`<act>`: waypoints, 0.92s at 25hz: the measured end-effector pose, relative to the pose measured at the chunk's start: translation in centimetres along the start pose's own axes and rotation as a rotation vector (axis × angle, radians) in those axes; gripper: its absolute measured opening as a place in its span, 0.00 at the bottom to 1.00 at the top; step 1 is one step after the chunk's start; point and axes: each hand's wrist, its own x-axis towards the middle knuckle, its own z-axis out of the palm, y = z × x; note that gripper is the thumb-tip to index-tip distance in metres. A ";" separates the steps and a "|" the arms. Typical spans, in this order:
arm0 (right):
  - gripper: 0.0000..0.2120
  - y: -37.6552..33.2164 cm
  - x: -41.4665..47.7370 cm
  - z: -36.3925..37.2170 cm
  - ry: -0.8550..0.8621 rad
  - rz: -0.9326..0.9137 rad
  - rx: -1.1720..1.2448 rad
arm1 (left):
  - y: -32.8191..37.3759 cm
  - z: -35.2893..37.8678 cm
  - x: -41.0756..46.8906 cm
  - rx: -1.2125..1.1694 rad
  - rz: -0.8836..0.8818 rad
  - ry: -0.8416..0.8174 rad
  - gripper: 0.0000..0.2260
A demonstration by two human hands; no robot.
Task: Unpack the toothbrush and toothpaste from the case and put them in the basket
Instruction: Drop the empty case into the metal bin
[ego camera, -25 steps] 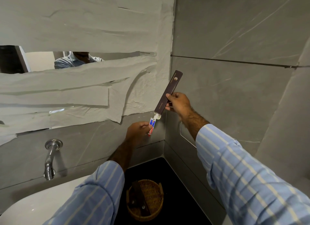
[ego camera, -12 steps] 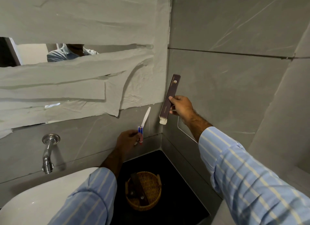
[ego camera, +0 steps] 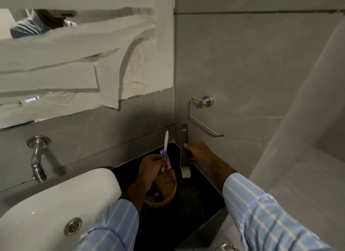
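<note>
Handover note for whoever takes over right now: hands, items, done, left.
Left hand: shut on the white toothbrush and the small red-and-blue toothpaste tube, held together just above the round woven wicker basket.
Right hand: shut on the long dark brown case, upright, a white flap hanging from its lower end.
The basket sits on the black counter in the corner; a dark item already lies inside.
Done: both items are out of the case.
Left: drop both into the basket; deal with the case.
</note>
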 end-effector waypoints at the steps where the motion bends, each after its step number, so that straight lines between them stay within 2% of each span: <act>1: 0.11 1.7 -0.1 -0.2 -0.004 0.041 0.002 | -1.2 0.5 0.0 0.034 -0.029 -0.021 0.06; 5: 0.14 7.9 -0.7 -1.6 -0.004 0.162 0.056 | -5.6 2.8 -0.6 0.128 -0.138 -0.069 0.03; 7: 0.14 10.6 -1.2 -2.4 0.013 0.220 0.045 | -7.7 4.3 -1.1 0.141 -0.163 -0.101 0.08; 14: 0.11 19.2 -4.2 -6.2 0.127 0.389 0.082 | -13.4 10.2 -3.0 0.241 -0.327 -0.353 0.04; 20: 0.14 26.2 -8.3 -12.2 0.275 0.455 -0.044 | -17.6 16.4 -5.7 0.420 -0.309 -0.553 0.01; 23: 0.13 30.8 -9.3 -14.8 0.347 0.553 0.025 | -19.2 19.2 -6.7 0.453 -0.348 -0.625 0.02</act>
